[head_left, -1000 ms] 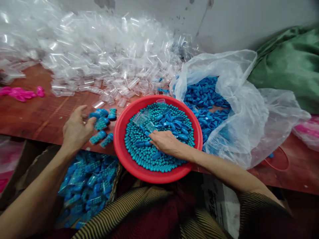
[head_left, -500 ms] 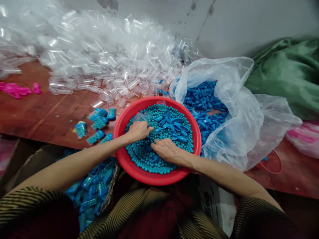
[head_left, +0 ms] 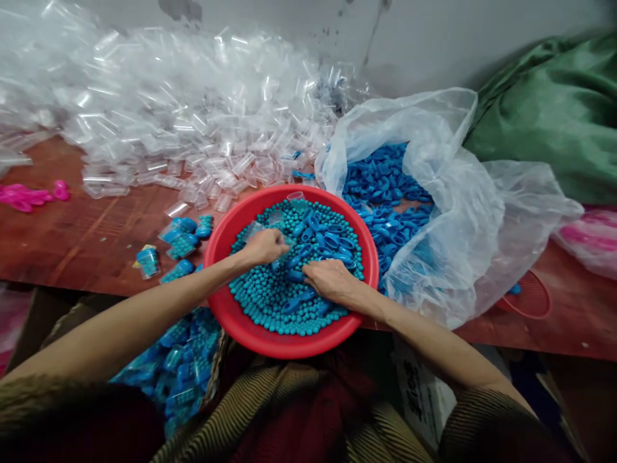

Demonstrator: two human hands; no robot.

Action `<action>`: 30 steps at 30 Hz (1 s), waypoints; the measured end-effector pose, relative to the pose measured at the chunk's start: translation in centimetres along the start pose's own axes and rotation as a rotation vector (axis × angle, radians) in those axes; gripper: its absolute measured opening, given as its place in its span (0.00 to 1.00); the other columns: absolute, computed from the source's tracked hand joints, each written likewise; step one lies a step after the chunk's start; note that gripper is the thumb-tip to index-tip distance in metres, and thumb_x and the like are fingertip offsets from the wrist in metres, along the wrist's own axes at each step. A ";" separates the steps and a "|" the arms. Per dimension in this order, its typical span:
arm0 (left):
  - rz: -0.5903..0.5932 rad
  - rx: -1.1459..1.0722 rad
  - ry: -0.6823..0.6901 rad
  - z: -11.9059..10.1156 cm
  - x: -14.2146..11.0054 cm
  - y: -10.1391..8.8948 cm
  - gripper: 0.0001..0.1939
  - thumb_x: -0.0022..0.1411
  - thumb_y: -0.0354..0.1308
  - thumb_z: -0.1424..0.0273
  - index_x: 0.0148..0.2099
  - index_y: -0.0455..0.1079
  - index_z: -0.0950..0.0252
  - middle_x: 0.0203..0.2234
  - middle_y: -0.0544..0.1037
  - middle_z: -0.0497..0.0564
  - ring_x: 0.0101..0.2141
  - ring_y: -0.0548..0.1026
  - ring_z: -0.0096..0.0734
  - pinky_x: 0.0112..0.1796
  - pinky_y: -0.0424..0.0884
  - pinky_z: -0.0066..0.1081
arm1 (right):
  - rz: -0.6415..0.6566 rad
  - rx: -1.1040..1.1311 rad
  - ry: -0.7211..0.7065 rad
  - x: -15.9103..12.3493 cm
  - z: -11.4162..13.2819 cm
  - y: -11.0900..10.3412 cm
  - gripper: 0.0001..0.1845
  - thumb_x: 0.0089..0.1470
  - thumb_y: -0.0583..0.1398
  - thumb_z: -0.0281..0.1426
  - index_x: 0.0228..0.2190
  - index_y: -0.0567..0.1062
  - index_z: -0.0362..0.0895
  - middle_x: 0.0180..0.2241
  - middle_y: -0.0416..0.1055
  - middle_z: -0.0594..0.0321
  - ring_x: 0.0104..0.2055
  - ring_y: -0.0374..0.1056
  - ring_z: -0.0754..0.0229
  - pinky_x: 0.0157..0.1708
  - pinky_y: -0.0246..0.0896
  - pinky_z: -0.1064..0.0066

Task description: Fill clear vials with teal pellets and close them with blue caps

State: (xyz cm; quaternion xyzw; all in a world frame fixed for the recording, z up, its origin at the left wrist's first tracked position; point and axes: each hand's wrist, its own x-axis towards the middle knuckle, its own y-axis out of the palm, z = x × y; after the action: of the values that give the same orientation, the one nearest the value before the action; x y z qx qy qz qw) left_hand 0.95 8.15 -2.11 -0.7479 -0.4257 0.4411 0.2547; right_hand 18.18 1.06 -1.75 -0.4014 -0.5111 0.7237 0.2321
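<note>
A red basin (head_left: 290,345) holds many small turquoise beads (head_left: 270,308), with several blue plastic caps (head_left: 331,240) on top. Over the beads, my left hand (head_left: 267,246) is closed, its fingertips blurred, so what it holds does not show clearly. My right hand (head_left: 330,278) reaches in from the right with fingers pinched together among the caps. Right at its fingertips lies one blue cap (head_left: 295,276); whether it is gripped, I cannot tell. A clear plastic cup (head_left: 295,199) rests on the beads near the far rim.
Clear plastic tubes (head_left: 193,141) are heaped behind the basin. At right, a translucent bag (head_left: 457,212) spills blue caps (head_left: 385,173). Bead-filled tubes with blue caps (head_left: 182,244) lie left; more fill a box (head_left: 186,360) below. Pink pieces (head_left: 24,197) and a red sieve (head_left: 529,294) sit farther out.
My left hand has drawn its outstretched finger in. The right hand has moved slightly right relative to the basin, and more blue caps show below it. The whole view has shifted a little.
</note>
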 end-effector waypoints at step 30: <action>0.265 -1.017 -0.073 0.3 -1.7 -0.1 0.16 0.43 0.66 0.64 0.32 0.65 0.66 0.24 0.68 0.43 0.27 0.66 0.22 0.28 0.61 0.25 | -0.005 -0.018 0.008 -0.9 0.7 -1.4 0.16 0.58 0.53 0.41 0.36 0.73 0.43 0.37 0.73 0.55 0.38 0.69 0.54 0.30 0.55 0.70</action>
State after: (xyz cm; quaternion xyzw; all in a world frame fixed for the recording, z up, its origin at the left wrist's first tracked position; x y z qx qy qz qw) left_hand 0.18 6.74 -1.45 -0.8086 -0.4963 0.2329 -0.2134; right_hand 18.01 0.50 -0.02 -0.4052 -0.5176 0.7168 0.2325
